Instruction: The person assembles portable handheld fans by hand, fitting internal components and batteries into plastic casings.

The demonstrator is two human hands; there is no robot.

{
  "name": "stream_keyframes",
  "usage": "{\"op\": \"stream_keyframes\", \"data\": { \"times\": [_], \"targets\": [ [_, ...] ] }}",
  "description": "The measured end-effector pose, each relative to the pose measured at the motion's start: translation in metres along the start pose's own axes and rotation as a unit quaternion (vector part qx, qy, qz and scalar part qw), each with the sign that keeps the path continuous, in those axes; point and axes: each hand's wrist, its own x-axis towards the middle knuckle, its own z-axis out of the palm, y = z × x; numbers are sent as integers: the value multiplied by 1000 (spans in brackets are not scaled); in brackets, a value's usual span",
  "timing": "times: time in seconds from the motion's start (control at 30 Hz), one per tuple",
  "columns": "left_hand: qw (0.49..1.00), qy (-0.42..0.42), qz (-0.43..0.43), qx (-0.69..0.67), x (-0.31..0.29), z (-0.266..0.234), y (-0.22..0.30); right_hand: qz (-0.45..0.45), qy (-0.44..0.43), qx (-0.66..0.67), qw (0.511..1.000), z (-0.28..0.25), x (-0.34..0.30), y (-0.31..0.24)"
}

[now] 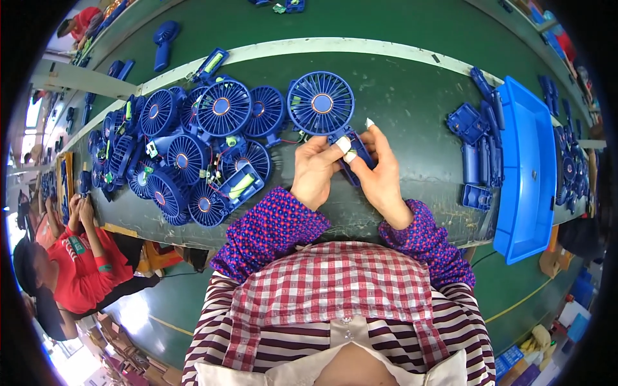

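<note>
A blue handheld fan is held over the bench, its round caged head pointing away from me. My left hand is closed around the left side of its handle, just below the head. On the other side, my right hand grips the handle between thumb and fingers. Both thumbs, capped in white, meet on the handle, where a small pale part shows; the thumbs hide most of it. A white cover also tips my right index finger. Left of my hands lies a heap of similar fans, some with open handles showing green cells and wires.
To the right, blue plastic shells lie stacked beside a bright blue tray. A pale strip crosses the green bench beyond the fans. One fan lies past it. At the left, a person in red handles another fan.
</note>
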Motion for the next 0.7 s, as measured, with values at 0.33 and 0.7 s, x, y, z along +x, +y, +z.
{"op": "stream_keyframes", "data": {
  "times": [0.33, 0.7],
  "targets": [
    [999, -12, 38, 1, -2, 2, 11, 204, -92, 308, 925, -8, 13, -17],
    [984, -36, 149, 90, -8, 1, 7, -193, -5, -212, 958, -17, 1, -23]
  ]
}}
